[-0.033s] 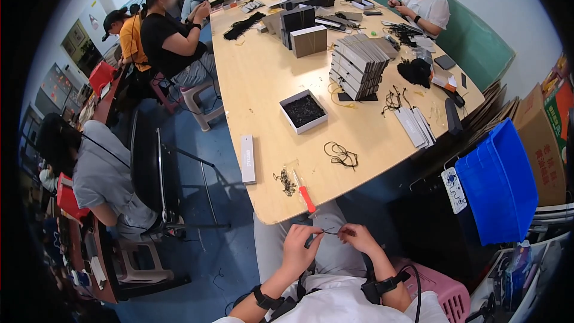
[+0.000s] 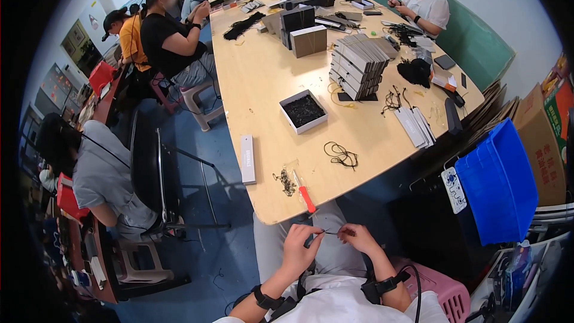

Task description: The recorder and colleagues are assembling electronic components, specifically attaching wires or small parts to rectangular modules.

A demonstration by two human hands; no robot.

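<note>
While left hand (image 2: 304, 244) and right hand (image 2: 357, 239) pinch it, what seems dark cord (image 2: 331, 232) stretches crosswise off the worktop's (image 2: 376, 158) near edge.

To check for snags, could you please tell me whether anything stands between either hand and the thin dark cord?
Nothing visible does: the left hand and right hand both hold the thin dark cord, which spans the gap between them.
</note>
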